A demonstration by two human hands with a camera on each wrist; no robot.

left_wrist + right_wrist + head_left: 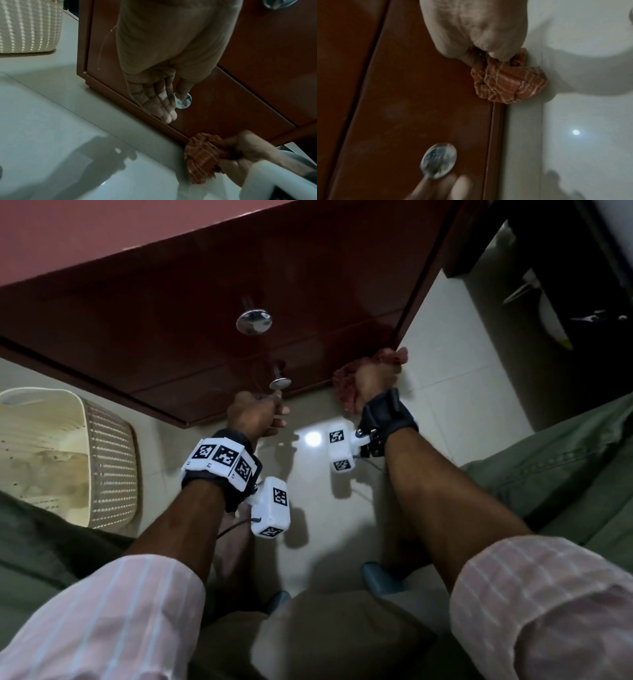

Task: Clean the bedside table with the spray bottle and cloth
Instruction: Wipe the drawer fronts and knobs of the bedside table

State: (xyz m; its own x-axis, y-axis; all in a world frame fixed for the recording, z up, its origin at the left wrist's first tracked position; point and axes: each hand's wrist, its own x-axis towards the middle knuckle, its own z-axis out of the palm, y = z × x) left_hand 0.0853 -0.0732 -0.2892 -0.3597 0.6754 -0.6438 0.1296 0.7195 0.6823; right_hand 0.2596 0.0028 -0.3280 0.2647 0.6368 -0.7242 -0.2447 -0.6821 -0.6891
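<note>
The bedside table [308, 285] is glossy red-brown wood with two drawer fronts, each with a round metal knob. My right hand [373, 378] grips a bunched red checked cloth [394, 357] and presses it on the table's bottom right corner, at the floor. The right wrist view shows the cloth [506, 83] against the lower edge. My left hand [171, 108] has straight fingers, and its thumb tip touches the lower knob [185, 104]. A white bottle-shaped object [551, 316] lies in the dark space at far right; I cannot tell whether it is the spray bottle.
A cream woven basket [102, 457] stands on the floor left of the table. Pale glossy floor tiles [445, 371] run in front and to the right. My knees in green trousers flank both arms, and blue slippers [380, 578] show below.
</note>
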